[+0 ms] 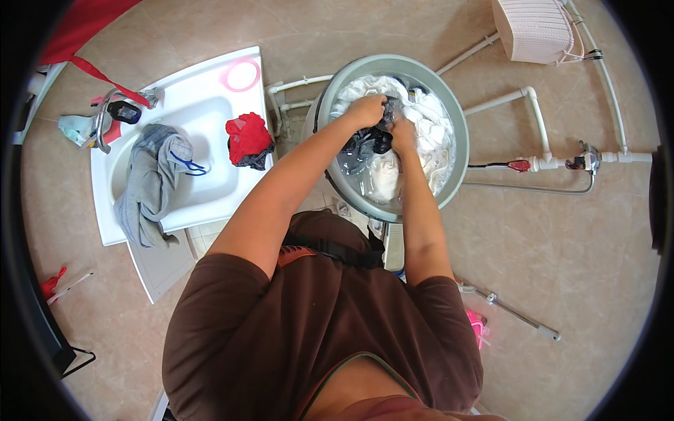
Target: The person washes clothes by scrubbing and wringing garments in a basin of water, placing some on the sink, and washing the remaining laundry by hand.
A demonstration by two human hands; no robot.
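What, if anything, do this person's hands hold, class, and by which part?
The left hand and right hand grip a dark cloth by a bunched section; exactly which part is unclear.

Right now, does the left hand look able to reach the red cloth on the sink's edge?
Probably yes: the red cloth lies uncovered beside the left forearm. But the left hand holds dark cloth in the tub, so it should let go first.

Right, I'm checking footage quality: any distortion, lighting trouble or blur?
Head view: the sink bows at its edge, and corners are black; head view: the sink's white is bright, the dark clothes short on detail; head view: left hand and right hand show no obvious blur.
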